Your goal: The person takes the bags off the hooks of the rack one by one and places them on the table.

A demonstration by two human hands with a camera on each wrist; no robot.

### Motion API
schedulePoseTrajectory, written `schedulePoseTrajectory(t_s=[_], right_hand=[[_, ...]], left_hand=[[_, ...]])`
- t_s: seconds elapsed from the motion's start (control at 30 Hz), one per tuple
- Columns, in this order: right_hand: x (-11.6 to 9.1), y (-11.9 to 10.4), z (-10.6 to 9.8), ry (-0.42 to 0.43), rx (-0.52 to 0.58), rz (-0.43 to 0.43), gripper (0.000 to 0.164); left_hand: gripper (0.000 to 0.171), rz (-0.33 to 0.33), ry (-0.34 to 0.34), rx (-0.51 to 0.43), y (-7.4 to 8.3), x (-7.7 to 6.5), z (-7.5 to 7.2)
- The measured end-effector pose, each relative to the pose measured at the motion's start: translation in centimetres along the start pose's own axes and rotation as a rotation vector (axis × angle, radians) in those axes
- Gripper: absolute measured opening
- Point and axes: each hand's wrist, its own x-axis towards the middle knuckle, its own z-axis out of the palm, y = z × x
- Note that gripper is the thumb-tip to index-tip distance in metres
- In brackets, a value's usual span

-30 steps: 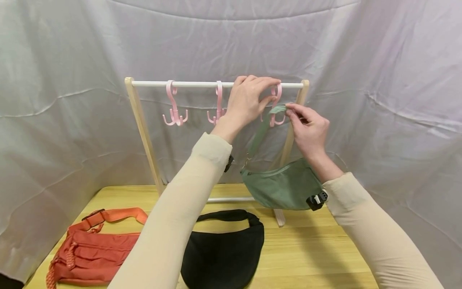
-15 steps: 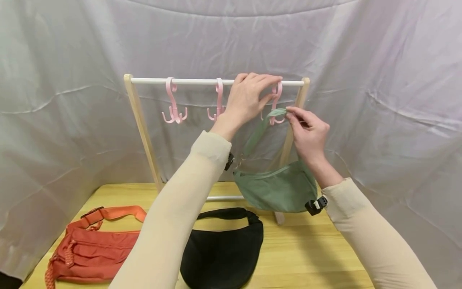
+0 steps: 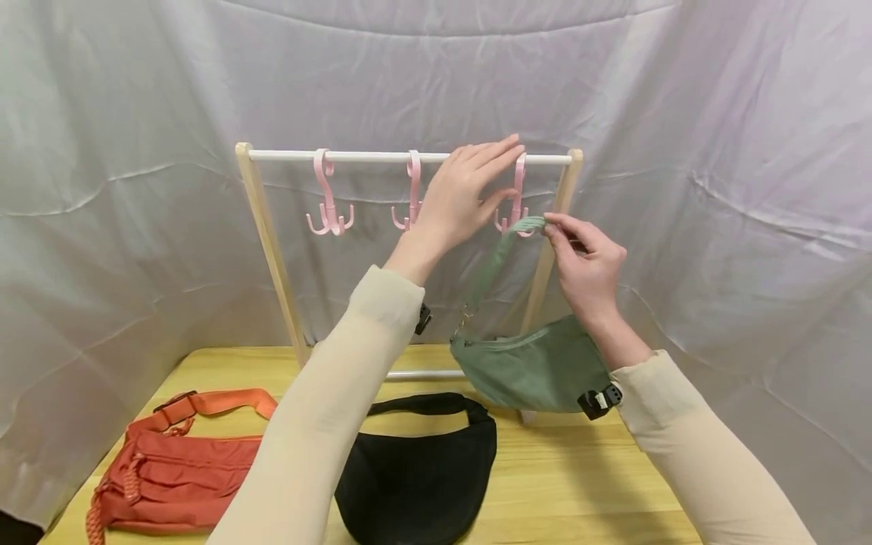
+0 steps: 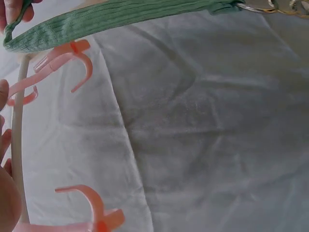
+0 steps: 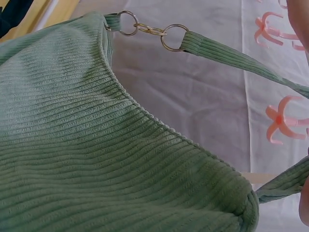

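A green corduroy shoulder bag [image 3: 538, 367] hangs by its strap [image 5: 231, 58] from my right hand [image 3: 589, 265], whose thumb and fingers pinch the top of the loop. The strap overlaps the lower prongs of the rightmost pink hook [image 3: 519, 189] in the head view. My left hand [image 3: 463, 189] is up at the white rail [image 3: 368, 157] beside that hook, fingers straight and thumb apart. From the left wrist, the strap's green band [image 4: 120, 21] passes close by the hook's prongs. Gold rings and a short chain [image 5: 149, 30] join strap and bag.
Two more pink hooks [image 3: 328, 197] hang from the rail, the middle one [image 3: 413, 185] partly behind my left hand. Wooden legs [image 3: 272, 250] carry the rack. On the wooden table [image 3: 545, 484] lie a red bag [image 3: 184, 481] and a black bag [image 3: 418, 484].
My left hand's fingers have straightened and drawn slightly left from the rightmost hook, which has turned a little. My right hand has lowered slightly with the strap and bag.
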Motion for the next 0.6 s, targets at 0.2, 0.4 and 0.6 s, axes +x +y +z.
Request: schedulePoseTrajectory(t_s=[0.2,0.4,0.6], right_hand=[[-0.7,1.4,-0.6,0.014,0.016,0.024,0.011],[-1.0,2.1,-1.1,0.002,0.023,0.021,0.012],[-1.4,1.8,-1.2,0.023,0.008,0.047,0.014]], left_hand=[[0.052,0.057,0.142,-0.056,0.1,-2.0,-0.1],[0.054,0.072,0.248,-0.087,0.5,-4.0,-0.6],[0.055,0.070,0.306,-0.103,0.7,-6.4,-0.9]])
